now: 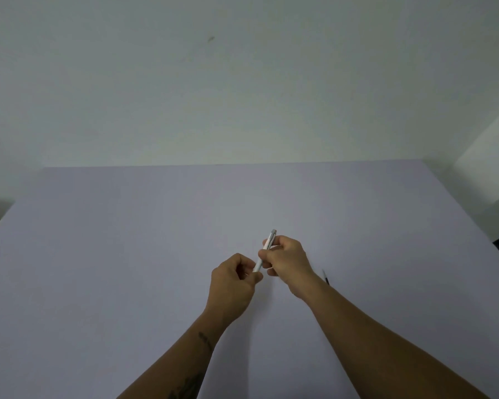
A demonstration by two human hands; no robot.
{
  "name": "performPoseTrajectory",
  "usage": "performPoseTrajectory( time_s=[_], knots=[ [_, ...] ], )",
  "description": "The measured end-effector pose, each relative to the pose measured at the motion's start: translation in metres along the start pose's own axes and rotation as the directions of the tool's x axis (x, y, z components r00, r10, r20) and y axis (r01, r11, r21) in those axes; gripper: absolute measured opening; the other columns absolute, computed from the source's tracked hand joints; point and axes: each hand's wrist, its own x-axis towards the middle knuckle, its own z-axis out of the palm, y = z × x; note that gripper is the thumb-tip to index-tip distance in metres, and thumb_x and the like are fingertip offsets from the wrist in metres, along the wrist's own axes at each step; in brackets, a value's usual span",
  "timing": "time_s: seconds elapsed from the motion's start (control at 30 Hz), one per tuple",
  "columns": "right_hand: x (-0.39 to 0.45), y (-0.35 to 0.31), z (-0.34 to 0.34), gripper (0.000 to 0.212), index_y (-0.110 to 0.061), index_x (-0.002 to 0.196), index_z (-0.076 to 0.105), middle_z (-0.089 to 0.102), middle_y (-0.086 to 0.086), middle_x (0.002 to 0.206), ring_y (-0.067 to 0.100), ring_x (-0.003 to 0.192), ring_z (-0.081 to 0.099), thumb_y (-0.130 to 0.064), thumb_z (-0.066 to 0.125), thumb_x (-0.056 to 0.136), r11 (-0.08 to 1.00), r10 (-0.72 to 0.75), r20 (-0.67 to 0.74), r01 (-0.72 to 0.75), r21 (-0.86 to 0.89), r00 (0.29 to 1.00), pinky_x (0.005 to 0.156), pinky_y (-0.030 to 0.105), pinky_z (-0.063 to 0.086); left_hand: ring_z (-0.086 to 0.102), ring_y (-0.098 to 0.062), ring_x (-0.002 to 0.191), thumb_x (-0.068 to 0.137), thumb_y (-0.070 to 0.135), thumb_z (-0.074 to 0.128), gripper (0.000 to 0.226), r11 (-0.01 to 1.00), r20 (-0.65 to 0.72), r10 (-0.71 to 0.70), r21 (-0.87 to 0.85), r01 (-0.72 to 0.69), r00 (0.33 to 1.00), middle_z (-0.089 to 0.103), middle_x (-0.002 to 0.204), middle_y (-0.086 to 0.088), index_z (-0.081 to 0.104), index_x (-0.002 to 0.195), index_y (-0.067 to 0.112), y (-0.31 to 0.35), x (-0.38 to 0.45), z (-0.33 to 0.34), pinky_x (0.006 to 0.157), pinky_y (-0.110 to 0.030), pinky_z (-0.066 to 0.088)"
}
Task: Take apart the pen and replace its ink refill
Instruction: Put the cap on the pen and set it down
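Note:
A slim white pen [270, 239] is held above the table, tilted with its clicker end pointing up and away from me. My right hand [288, 262] grips the pen's upper barrel, fingers wrapped round it. My left hand [235, 279] pinches the lower, tip end between thumb and fingers, which hide the tip. Both hands hover just over the middle of the table. A thin dark refill [325, 277] lies on the table behind my right wrist, partly hidden by it.
The pale lilac table [127, 254] fills the lower view, its far edge against a plain white wall [242, 82]. A white block [490, 168] stands off the table's far right corner.

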Motion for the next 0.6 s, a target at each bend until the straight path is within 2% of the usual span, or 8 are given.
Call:
performPoseTrajectory(
  time_s=[0.07, 0.13, 0.2, 0.27, 0.33, 0.43, 0.5, 0.6],
  knots=[
    [0.002, 0.003, -0.003, 0.018, -0.020, 0.102, 0.065, 0.071, 0.006, 0.091, 0.018, 0.077, 0.073, -0.010, 0.067, 0.087, 1.000, -0.018, -0.018, 0.018, -0.021, 1.000, 0.061, 0.027, 0.061, 0.058, -0.010, 0.062, 0.084, 0.018, 0.073, 0.011, 0.999, 0.028, 0.031, 0.013, -0.031, 0.999, 0.065, 0.074, 0.008, 0.066, 0.085, 0.026, -0.004, 0.000, 0.002, 0.050, -0.008, 0.045],
    [0.004, 0.008, -0.010, 0.028, -0.017, 0.114, 0.061, 0.069, 0.005, 0.086, 0.021, 0.077, 0.072, -0.012, 0.066, 0.087, 0.988, -0.067, -0.052, 0.059, -0.143, 0.996, 0.069, 0.036, 0.063, 0.062, -0.010, 0.070, 0.087, 0.021, 0.069, 0.006, 0.995, 0.032, 0.075, 0.064, -0.077, 0.997, 0.068, 0.084, 0.008, 0.067, 0.091, 0.025, -0.012, -0.001, 0.001, 0.058, -0.010, 0.046],
    [0.005, 0.014, -0.017, 0.043, -0.020, 0.128, 0.056, 0.064, 0.000, 0.077, 0.017, 0.071, 0.067, -0.014, 0.066, 0.087, 0.948, -0.114, -0.041, 0.097, -0.303, 0.993, 0.067, 0.032, 0.059, 0.062, -0.009, 0.083, 0.090, 0.022, 0.062, 0.015, 0.969, 0.012, 0.129, 0.210, -0.129, 0.992, 0.066, 0.102, 0.007, 0.065, 0.105, 0.023, -0.023, -0.002, 0.000, 0.071, -0.014, 0.049],
    [0.001, 0.022, -0.020, 0.058, -0.021, 0.141, 0.047, 0.058, -0.002, 0.071, 0.012, 0.065, 0.059, -0.014, 0.066, 0.087, 0.908, -0.131, -0.001, 0.120, -0.401, 0.991, 0.062, 0.024, 0.049, 0.059, -0.014, 0.102, 0.092, 0.025, 0.053, 0.032, 0.888, 0.017, 0.156, 0.435, -0.148, 0.988, 0.059, 0.122, 0.004, 0.058, 0.123, 0.018, -0.036, -0.002, 0.000, 0.085, -0.024, 0.051],
    [-0.005, 0.031, -0.020, 0.067, -0.024, 0.147, 0.039, 0.059, -0.002, 0.077, 0.014, 0.069, 0.059, -0.012, 0.065, 0.087, 0.876, -0.123, 0.032, 0.124, -0.467, 0.992, 0.068, 0.027, 0.051, 0.051, -0.021, 0.118, 0.093, 0.030, 0.045, 0.045, 0.786, 0.042, 0.122, 0.606, -0.123, 0.992, 0.048, 0.137, -0.001, 0.046, 0.135, 0.016, -0.048, -0.003, 0.001, 0.097, -0.033, 0.046],
    [-0.015, 0.046, -0.015, 0.065, -0.026, 0.146, 0.038, 0.059, 0.005, 0.090, 0.025, 0.081, 0.064, -0.013, 0.061, 0.088, 0.802, -0.095, 0.075, 0.121, -0.586, 0.993, 0.079, 0.038, 0.057, 0.028, -0.029, 0.142, 0.095, 0.036, 0.036, 0.059, 0.678, 0.111, 0.062, 0.725, -0.124, 0.992, 0.025, 0.157, -0.009, 0.024, 0.149, 0.014, -0.065, -0.005, 0.006, 0.115, -0.043, 0.029],
    [-0.019, 0.053, -0.010, 0.060, -0.027, 0.144, 0.040, 0.062, 0.009, 0.092, 0.028, 0.083, 0.066, -0.014, 0.059, 0.088, 0.755, -0.072, 0.079, 0.106, -0.647, 0.994, 0.077, 0.039, 0.057, 0.011, -0.030, 0.148, 0.096, 0.038, 0.031, 0.064, 0.629, 0.169, 0.039, 0.762, -0.156, 0.985, 0.009, 0.162, -0.011, 0.012, 0.153, 0.014, -0.075, -0.007, 0.009, 0.120, -0.049, 0.016],
    [-0.020, 0.064, -0.004, 0.062, -0.026, 0.146, 0.038, 0.065, 0.013, 0.104, 0.031, 0.091, 0.066, -0.014, 0.058, 0.088, 0.707, -0.042, 0.081, 0.086, -0.702, 0.996, 0.082, 0.041, 0.057, 0.001, -0.030, 0.149, 0.097, 0.042, 0.026, 0.067, 0.583, 0.226, 0.032, 0.787, -0.202, 0.974, 0.000, 0.163, -0.011, 0.006, 0.154, 0.013, -0.090, -0.009, 0.011, 0.119, -0.055, 0.011]
  ],
)
